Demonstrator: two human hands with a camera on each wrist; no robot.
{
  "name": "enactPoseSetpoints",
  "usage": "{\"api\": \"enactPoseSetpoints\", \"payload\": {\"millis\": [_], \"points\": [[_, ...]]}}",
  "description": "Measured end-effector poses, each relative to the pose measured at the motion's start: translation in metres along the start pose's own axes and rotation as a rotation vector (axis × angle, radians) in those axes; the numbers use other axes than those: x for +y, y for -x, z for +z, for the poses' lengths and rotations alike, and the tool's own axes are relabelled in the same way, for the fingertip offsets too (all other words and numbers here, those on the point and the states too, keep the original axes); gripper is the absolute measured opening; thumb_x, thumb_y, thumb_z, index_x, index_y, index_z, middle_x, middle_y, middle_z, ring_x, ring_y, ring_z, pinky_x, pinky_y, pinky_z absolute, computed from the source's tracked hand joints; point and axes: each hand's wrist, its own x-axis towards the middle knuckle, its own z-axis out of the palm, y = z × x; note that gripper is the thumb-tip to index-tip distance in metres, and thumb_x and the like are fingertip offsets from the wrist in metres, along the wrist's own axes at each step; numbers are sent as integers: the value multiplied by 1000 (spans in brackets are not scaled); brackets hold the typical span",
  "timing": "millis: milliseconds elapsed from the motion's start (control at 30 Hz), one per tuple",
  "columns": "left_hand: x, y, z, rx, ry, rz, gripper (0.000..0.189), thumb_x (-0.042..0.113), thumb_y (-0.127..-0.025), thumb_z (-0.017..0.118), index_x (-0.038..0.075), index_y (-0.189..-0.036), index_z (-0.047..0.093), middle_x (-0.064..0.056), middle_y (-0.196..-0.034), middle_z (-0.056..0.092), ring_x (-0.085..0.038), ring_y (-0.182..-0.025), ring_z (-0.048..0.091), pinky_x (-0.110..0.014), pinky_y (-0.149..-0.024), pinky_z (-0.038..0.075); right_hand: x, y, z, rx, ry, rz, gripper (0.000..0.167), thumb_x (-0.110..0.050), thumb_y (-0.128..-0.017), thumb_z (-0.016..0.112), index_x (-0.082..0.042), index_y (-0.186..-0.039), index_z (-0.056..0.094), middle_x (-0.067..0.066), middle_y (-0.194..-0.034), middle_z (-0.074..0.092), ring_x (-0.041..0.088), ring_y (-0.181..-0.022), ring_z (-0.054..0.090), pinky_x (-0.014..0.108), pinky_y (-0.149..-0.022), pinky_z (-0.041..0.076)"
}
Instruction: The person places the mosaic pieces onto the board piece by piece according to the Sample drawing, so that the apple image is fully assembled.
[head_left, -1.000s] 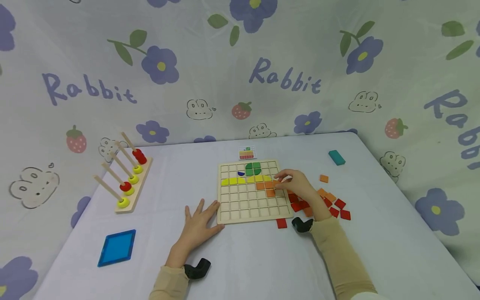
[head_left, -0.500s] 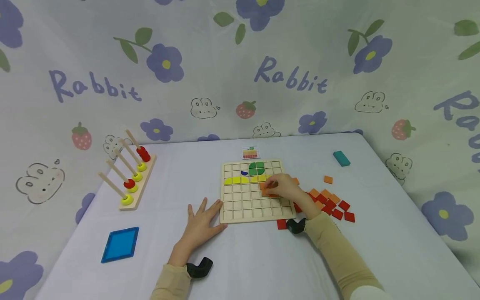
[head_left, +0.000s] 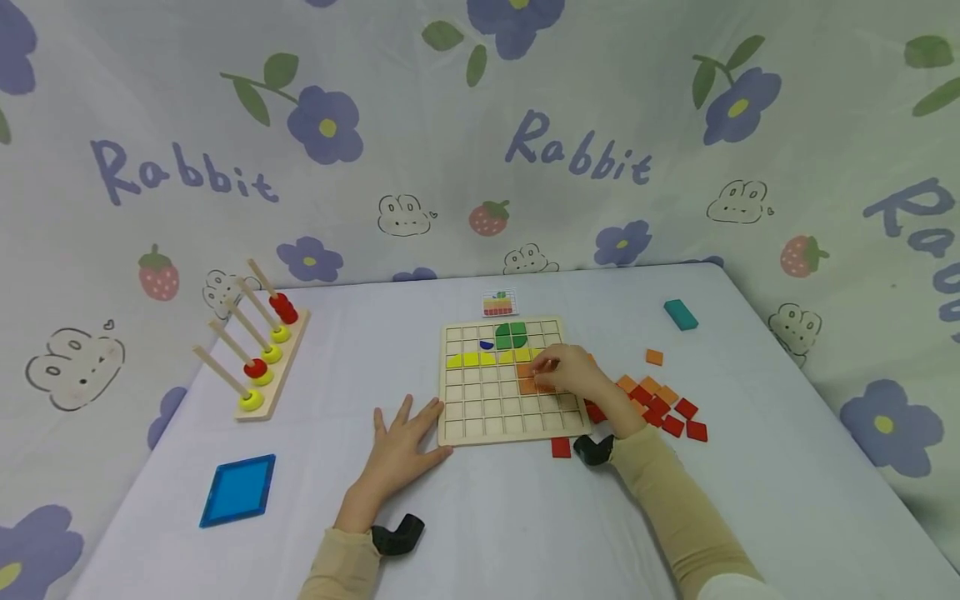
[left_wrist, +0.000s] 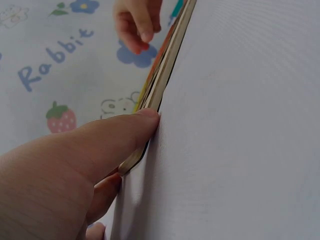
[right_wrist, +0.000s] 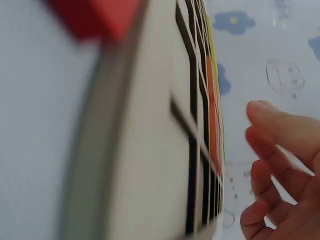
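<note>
A wooden grid board point(head_left: 480, 412) lies on the white table with yellow pieces point(head_left: 472, 360), green pieces point(head_left: 512, 335), a blue half-round piece point(head_left: 487, 344) and orange square tiles point(head_left: 527, 380) set in its cells. My left hand point(head_left: 401, 446) rests at the board's near-left corner, fingers spread; its thumb touches the front edge in the left wrist view. Over the board's right half hovers my right hand point(head_left: 576, 372), hiding some cells. In the right wrist view its fingers point(right_wrist: 285, 127) are loosely bent, with nothing visible between them.
Red tiles point(head_left: 672, 426) and orange tiles point(head_left: 666, 394) lie loose right of the board. One red tile point(head_left: 561, 447) sits by its front edge. Behind stands a pattern card point(head_left: 499, 303). A peg stand point(head_left: 279, 375), blue tray point(head_left: 238, 490) and teal block point(head_left: 681, 314) lie farther out.
My right hand has moved left from the board's right edge to over its orange cells, where more orange now shows. In the last half second it has barely moved. The left hand stays put.
</note>
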Motion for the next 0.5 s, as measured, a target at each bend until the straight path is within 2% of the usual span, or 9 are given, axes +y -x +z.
{"api": "enactPoseSetpoints", "payload": {"millis": [133,267,400,500], "points": [[-1,0,1,-2,-3,0,69,43,-79,68,12,-137,46,-4,-141,44,-39,-138,19,-68,-101,-6,12,8,-21,112,-45,38,21,-14,-84,68,-10,-104,69,7,-101,64,23,-90,52,30,-68,45],[-2,-1,2,-2,-3,-3,69,44,-79,68,13,-137,46,-3,-141,44,-38,-138,18,-68,-102,-7,30,20,-45,192,-64,112,28,-14,-84,67,-8,-111,66,12,-112,61,28,-100,51,36,-76,46],[-2,-1,2,-7,-3,-8,69,44,-79,68,13,-137,46,-3,-142,43,-38,-138,18,-68,-102,-7,55,37,-64,243,-62,191,33,-17,-87,65,-8,-118,61,15,-119,57,32,-109,47,46,-89,43],[-2,-1,2,-9,-5,-11,70,44,-79,68,13,-138,45,-4,-142,43,-39,-138,17,-68,-101,-7,72,51,-74,268,-70,253,35,-19,-88,63,-7,-121,58,17,-122,54,34,-112,44,49,-92,41]]}}
